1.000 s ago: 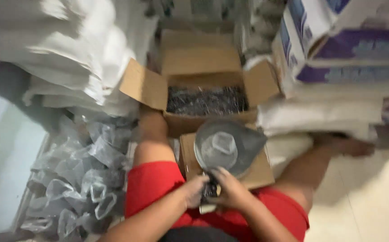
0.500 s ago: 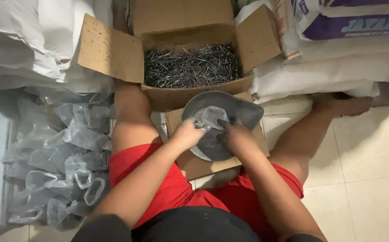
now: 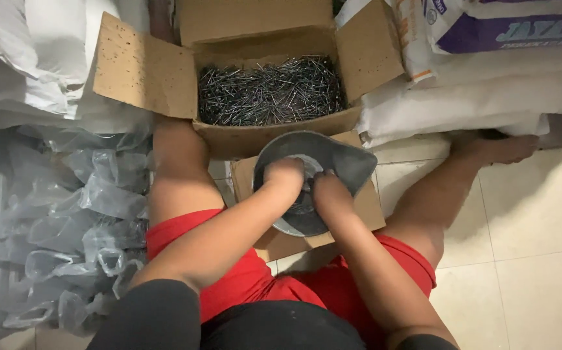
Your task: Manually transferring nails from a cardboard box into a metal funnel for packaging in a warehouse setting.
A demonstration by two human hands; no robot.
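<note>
Head view: both hands sit inside one grey metal scoop pan resting on a small cardboard box between the legs. The left hand and right hand have fingers curled down onto something pale; whether they pinch it I cannot tell. One open box of nails stands just beyond. The tilted pan could likely slide off and spill.
</note>
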